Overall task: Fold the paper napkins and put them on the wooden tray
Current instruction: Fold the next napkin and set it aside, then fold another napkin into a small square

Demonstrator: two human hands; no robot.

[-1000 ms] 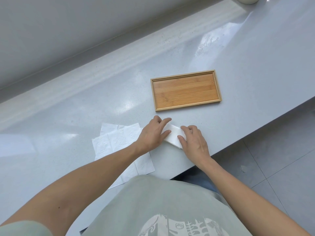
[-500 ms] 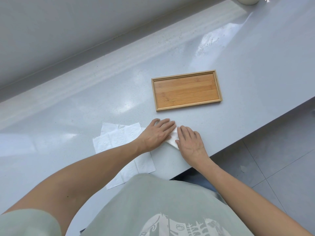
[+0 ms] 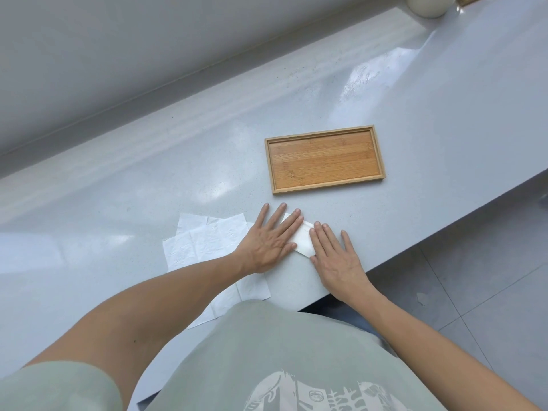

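Head view: my left hand (image 3: 268, 243) lies flat on the folded napkin (image 3: 301, 241), fingers straight and spread, pressing its left part against the worktop (image 3: 415, 93); my right hand (image 3: 336, 256) lies flat just beside it, fingers straight, with the fingertips on the napkin's right edge; neither grip is closed round anything, both are wide and pressing. The folded napkin shows only as a small white wedge between the two hands, near the front edge of the worktop; the rest is hidden under my palms.

Change over the last second: my hands have drawn together over the napkin and then flattened; the left fingers, earlier slightly curled at the napkin's far corner, now lie fully extended; much less of the white paper shows than a second ago. I judge this to be the creasing stroke at the end of a fold; the napkin looks compact enough for placement, though I cannot tell how many layers it has.

The wooden tray (image 3: 324, 160) sits just beyond the hands, toward the far right, with nothing on it; so no napkin has been delivered yet. The unfolded napkins (image 3: 204, 241) lie overlapped to the left, partly under my left forearm; these remain to be folded. The likely next action is to pick up the folded napkin and transfer it to the tray.
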